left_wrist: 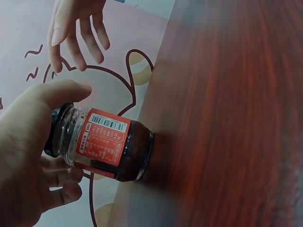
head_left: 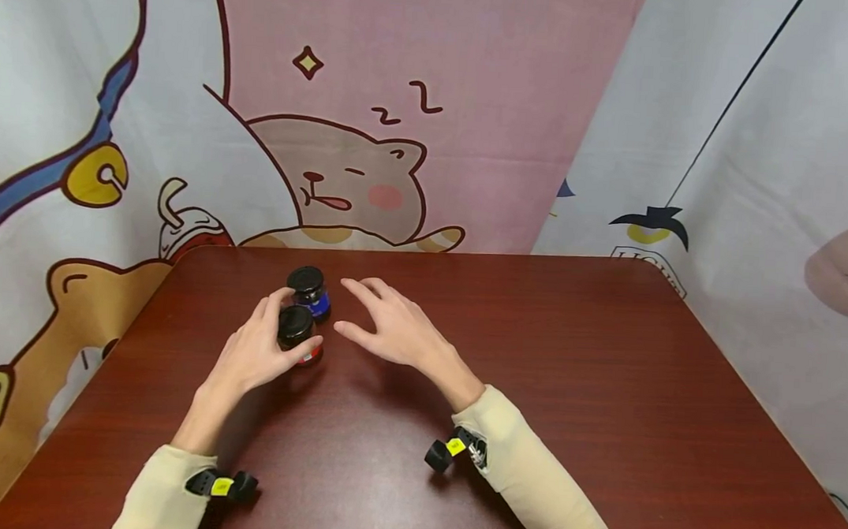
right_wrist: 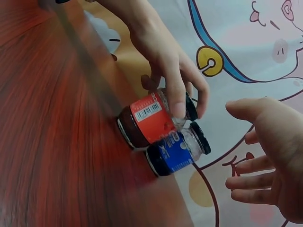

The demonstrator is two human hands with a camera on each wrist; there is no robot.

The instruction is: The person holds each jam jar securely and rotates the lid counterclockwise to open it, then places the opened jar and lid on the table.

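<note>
A glass jar [left_wrist: 104, 142] with a red label and black lid stands upright on the table. My left hand [head_left: 253, 348] curves round its upper part, thumb on the near side and fingers on the far side. Just behind it is a second black-lidded jar, with a blue label [right_wrist: 173, 153], overlapping the red-labelled jar in the head view. To the right of both jars my right hand [head_left: 396, 326] hovers, palm toward them, its fingers spread and holding nothing.
The reddish-brown wooden table [head_left: 569, 365] runs wide to the right of the hands. Behind it hangs a cartoon-printed cloth [head_left: 500, 141], meeting the table's far edge a little beyond the jars. Each wrist wears a small black camera on a strap.
</note>
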